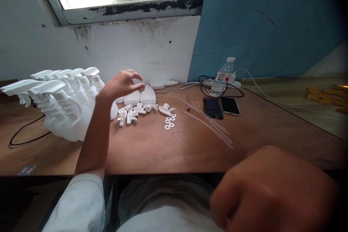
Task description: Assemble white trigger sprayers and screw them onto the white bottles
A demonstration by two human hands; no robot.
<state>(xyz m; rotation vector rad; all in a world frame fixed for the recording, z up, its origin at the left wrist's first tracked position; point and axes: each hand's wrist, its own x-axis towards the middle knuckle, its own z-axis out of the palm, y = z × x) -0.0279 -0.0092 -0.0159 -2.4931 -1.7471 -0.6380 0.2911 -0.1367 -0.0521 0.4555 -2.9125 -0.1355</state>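
Observation:
My left hand [122, 83] hovers above the back of the table, thumb and fingers apart, with nothing seen between them. Beneath and just beyond it lie white bottle bodies [148, 96], partly hidden by the hand and forearm. Several loose white trigger spray heads [132, 116] lie in front of these, one more spray head [165, 109] slightly apart to the right. Beside that one are several white ring washers [167, 127]. Close to the camera at lower right, my right hand [272, 192] is blurred, its fingers curled closed; whatever they may hold is hidden.
Several white spray bottles [73, 116] with heads on stand at left, by a black cable [27, 143]. Thin white tubes [212, 127] and a pen [187, 103] lie right of centre. Behind are a phone [231, 106], a dark pixelated item [213, 107] and a clear water bottle [221, 78].

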